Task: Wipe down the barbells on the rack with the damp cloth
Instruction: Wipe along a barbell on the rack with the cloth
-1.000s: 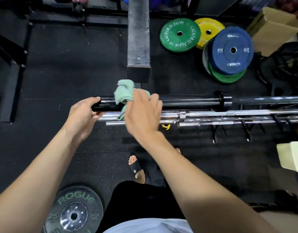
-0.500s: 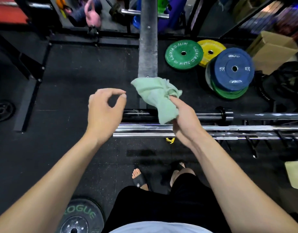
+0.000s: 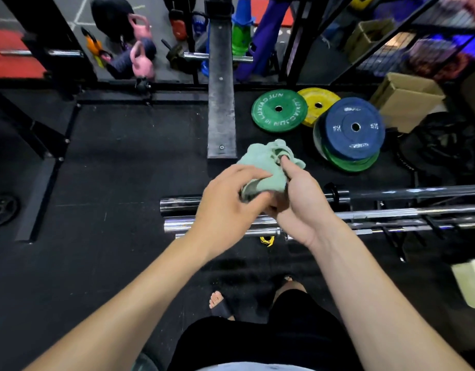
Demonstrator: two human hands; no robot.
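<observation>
Both hands now meet on the green cloth, bunching it above the barbells: left hand grips beneath, right hand pinches its top. Beyond the barbells lie green plate and blue plate.

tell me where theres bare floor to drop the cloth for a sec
Bare black mat lies left of the barbell ends, bordered by the grey beam and the black rack foot. A smaller patch sits in front of the bars, by the foot. Crowded: right of the beam, where plates and a box sit. Both hands grip the cloth.
</observation>
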